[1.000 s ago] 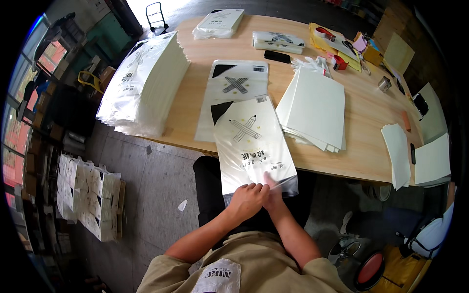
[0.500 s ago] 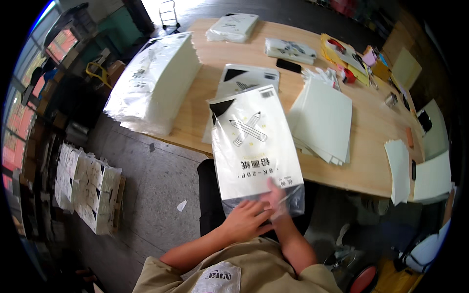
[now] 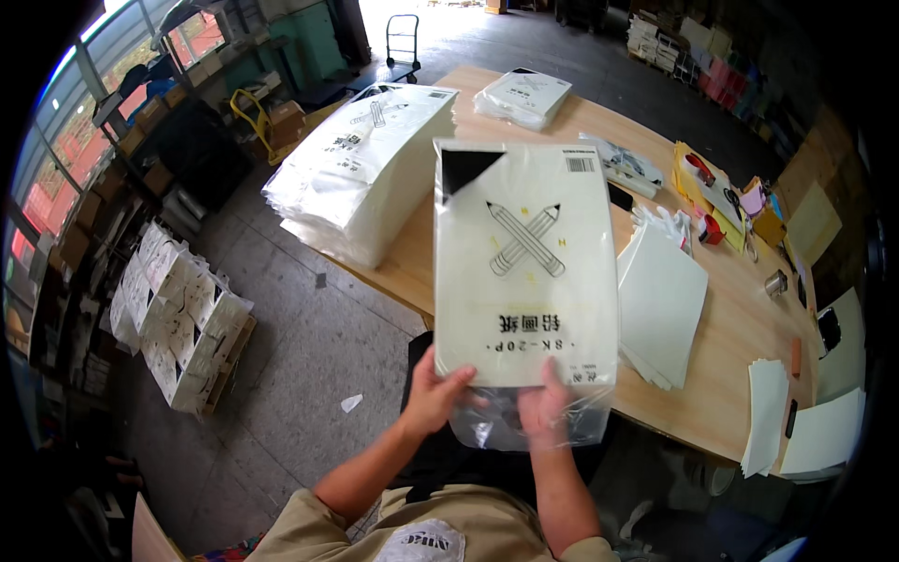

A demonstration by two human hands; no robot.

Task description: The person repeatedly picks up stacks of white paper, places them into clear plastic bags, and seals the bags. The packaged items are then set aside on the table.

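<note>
I see both hands, left (image 3: 433, 398) and right (image 3: 546, 405), gripping the lower edge of a clear-bagged white paper pack (image 3: 524, 267) raised upright above the wooden counter (image 3: 721, 393), white sheets (image 3: 660, 304) just beside it.

The pack (image 3: 524, 272) hid the bench (image 3: 712, 412) middle behind it; the far-right small tools (image 3: 740, 201) were too small to tell; dark rim cut off the right sheets (image 3: 824, 436).
</note>
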